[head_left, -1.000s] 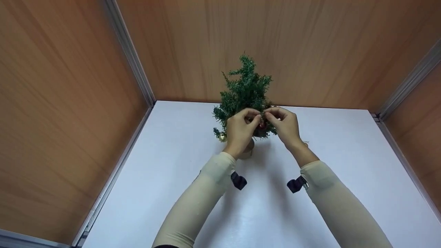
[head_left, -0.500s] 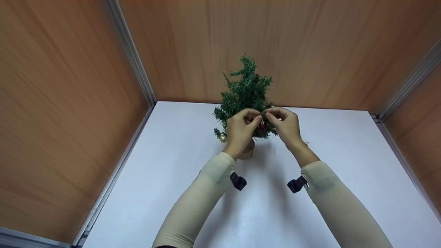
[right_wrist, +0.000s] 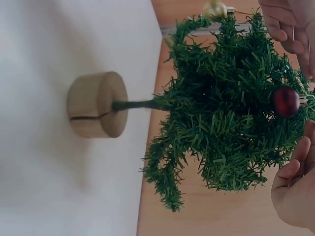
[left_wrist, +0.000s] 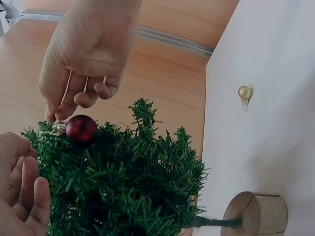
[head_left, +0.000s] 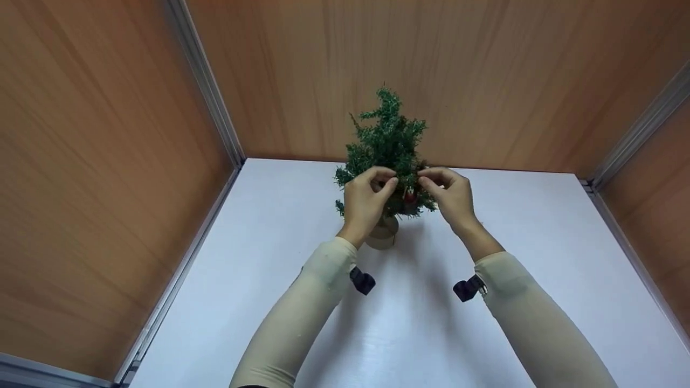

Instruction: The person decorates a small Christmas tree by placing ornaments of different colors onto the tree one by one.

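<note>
A small green artificial Christmas tree (head_left: 389, 143) stands on a round wooden base (head_left: 381, 235). A dark red bauble (left_wrist: 81, 130) hangs from a front branch, its gold cap beside the branch tips. My left hand (head_left: 364, 200) is left of this branch, thumb and forefinger curved and a little apart, nothing visible between them. On the other side my right hand (head_left: 454, 200) has its fingertips beside the foliage, close to the bauble's cap in the left wrist view. A gold bauble (right_wrist: 214, 9) hangs on another branch in the right wrist view.
A second gold bauble (left_wrist: 244, 92) with a wire hook lies on the white table (head_left: 269, 226), by the right arm's side. Wood-grain panels (head_left: 302, 70) in metal frames enclose the table at the back and sides, with the tree close to the back panel.
My hands have drawn apart from where their fingertips almost met over the front branch. The left hand has shifted left, the right slightly right, and the red bauble stays on the tree.
</note>
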A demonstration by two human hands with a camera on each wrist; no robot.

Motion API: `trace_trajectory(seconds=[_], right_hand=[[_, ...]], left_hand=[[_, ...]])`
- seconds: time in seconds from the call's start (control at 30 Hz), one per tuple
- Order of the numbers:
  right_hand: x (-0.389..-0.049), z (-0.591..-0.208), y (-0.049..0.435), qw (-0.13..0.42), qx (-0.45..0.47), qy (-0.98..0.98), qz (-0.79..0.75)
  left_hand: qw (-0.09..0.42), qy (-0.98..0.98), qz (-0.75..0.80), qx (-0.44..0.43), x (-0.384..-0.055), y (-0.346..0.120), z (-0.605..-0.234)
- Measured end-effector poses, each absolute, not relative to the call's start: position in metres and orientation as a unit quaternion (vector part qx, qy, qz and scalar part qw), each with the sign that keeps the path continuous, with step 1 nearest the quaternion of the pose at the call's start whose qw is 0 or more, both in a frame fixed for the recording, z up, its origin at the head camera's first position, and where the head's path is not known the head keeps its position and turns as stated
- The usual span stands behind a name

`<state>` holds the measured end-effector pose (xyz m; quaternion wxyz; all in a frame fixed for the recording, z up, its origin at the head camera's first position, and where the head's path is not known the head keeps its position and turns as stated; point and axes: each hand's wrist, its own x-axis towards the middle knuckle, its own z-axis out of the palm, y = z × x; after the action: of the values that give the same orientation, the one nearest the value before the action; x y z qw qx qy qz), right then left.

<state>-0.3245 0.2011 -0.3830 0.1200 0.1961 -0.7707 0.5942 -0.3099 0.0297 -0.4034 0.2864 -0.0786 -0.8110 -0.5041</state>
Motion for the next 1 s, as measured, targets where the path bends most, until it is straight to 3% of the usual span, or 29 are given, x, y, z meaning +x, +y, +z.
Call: trace_trajectory(seconds=[0.43,0.7,1.0], right_hand=[[-0.33,-0.387,0.218,0.133,0.183,-0.773,0.593],[-0.352,-0.412,0.239,0.139,0.166,-0.782,0.585],[-0.355,-0.428,0.248,0.134,0.15,-0.789,0.58]], left_hand=[[0.315,-0.807,-0.496,-0.057,-0.306,0.0,-0.407],[0.336,-0.801,-0.493,-0.044,-0.303,-0.023,-0.413],[0.345,-0.812,-0.471,0.005,-0.299,-0.047,-0.447]])
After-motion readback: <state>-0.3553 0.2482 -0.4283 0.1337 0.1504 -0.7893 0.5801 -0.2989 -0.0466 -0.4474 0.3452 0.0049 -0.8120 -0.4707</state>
